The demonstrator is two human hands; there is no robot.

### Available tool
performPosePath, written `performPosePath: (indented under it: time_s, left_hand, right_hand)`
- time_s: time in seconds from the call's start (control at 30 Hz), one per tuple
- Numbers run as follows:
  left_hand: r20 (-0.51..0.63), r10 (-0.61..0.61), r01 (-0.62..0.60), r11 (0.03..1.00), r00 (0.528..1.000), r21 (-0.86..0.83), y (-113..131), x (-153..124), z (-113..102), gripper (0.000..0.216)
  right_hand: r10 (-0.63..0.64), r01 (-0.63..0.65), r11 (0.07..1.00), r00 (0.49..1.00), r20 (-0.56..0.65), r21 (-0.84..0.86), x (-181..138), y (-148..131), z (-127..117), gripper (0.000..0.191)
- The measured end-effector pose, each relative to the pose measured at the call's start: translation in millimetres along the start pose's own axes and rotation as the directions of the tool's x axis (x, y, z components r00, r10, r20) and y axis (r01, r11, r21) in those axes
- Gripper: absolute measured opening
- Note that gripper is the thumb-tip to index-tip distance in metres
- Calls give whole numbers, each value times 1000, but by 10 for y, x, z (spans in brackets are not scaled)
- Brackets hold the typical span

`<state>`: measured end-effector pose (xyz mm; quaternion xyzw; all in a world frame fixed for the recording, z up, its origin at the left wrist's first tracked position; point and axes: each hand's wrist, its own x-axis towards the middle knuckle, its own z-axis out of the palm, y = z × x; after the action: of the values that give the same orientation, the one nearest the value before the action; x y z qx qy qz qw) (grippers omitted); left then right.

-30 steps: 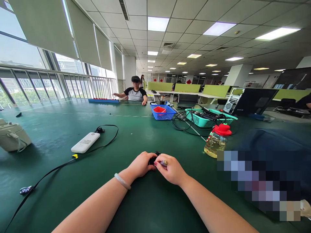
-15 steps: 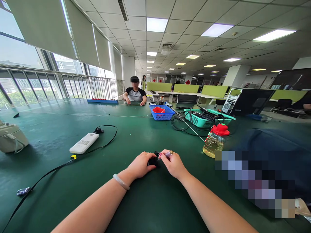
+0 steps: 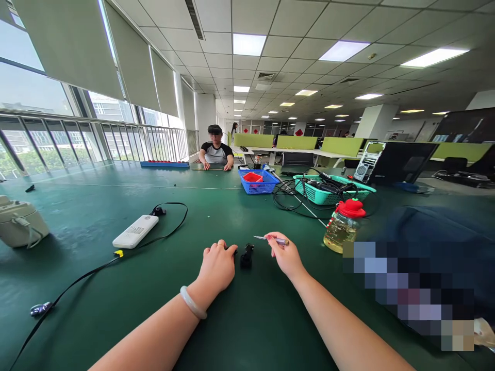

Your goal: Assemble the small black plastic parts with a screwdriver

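Note:
My right hand [image 3: 285,256] pinches a small screwdriver [image 3: 282,241] with a clear handle and a brass-coloured end. Its thin metal shaft points left, just above the table. A small black part [image 3: 246,256] stands on the green table [image 3: 247,319] between my hands, touched by neither. My left hand [image 3: 218,266] rests to the left of that part with its fingers curled. A bit of something dark shows by the left fingertips, mostly hidden, too small to name. A pale bangle [image 3: 193,303] circles the left wrist.
A white power bank [image 3: 136,232] with a black strap lies left. A red-lidded bottle [image 3: 344,226] stands right, near a dark cloth [image 3: 433,226]. Behind are a blue basket [image 3: 258,187] and a green basket [image 3: 323,196] with cables. A person [image 3: 215,149] sits across the table.
The hands have moved apart. The left has let go of the black part and shifted left. The screwdriver has come away from the part, to the right, and its shaft now shows.

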<state>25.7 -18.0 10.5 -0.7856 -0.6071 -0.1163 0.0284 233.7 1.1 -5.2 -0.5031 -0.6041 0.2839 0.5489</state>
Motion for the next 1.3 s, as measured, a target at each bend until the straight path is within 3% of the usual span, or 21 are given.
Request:
performPosePath:
  time_s: [0.13,0.3,0.47,0.57,0.73,0.9,1.07,1.3]
  left_hand:
    - [52,20,-23,997,998,74,49,-53,-4,35]
    - [-46,40,-43,997,998,-66,67,-31,2,37]
    - [-31,250,-249,928,968,-279,103,-2,46,38]
    - [20,305,-286,911,952,-296,126,-7,88,29]
    - [11,246,-233,930,969,-283,96,10,167,16]
    - [9,164,-155,947,986,-282,22,63,196,16]
    - [23,85,-74,945,996,-317,3,84,164,36]
    - [55,90,-69,948,994,-312,19,64,143,50]
  right_hand:
    - [-17,20,998,998,62,-54,-14,-9,20,42]
    - [-61,70,993,994,94,-95,-20,-16,44,34]
    - [-80,91,988,993,88,-127,-29,-39,54,35]
    - [-80,93,985,992,97,-143,-39,-65,52,35]
    - [-68,83,982,993,93,-171,-47,-75,51,38]
    - [-76,86,981,995,61,-173,-51,-61,45,39]
    - [-100,102,978,995,24,-184,-68,-118,32,43]
    - [-148,123,960,985,-84,-252,-72,-179,13,48]
